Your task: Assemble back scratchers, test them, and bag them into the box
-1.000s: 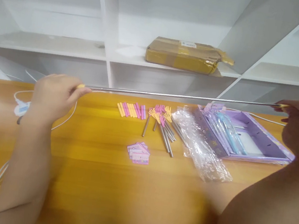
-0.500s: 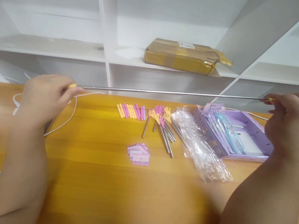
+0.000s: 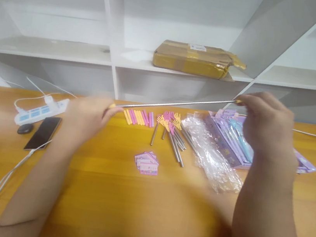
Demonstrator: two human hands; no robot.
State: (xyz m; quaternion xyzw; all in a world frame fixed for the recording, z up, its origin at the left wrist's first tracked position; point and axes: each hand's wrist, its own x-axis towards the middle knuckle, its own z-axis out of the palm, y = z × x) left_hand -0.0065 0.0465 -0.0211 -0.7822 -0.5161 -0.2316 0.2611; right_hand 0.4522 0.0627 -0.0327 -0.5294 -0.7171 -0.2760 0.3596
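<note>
A thin metal telescopic back scratcher (image 3: 176,104) stretches in the air above the table's back edge, its right end higher. My left hand (image 3: 87,118), blurred, is closed on its yellow left end. The yellow right end is pinched in my right hand (image 3: 269,124); fingers partly hide it. Below lie several short back scratchers with pink and yellow hand-shaped heads (image 3: 172,122) and metal rods (image 3: 175,150). A row of yellow, pink and purple tubes (image 3: 138,117) lies to their left. Small pink printed cards (image 3: 148,164) are fanned out nearer me.
Clear plastic bags (image 3: 214,157) lie beside a purple box (image 3: 225,141) of wrapped items, partly behind my right arm. At left are a power strip (image 3: 43,112), a black mouse (image 3: 25,128), a phone (image 3: 43,133) and white cables. A taped carton (image 3: 192,60) sits on the shelf.
My hands have come closer together, the left moving right and slightly down, the right moving left. The visible rod between them is shorter. The phone and power strip are now uncovered.
</note>
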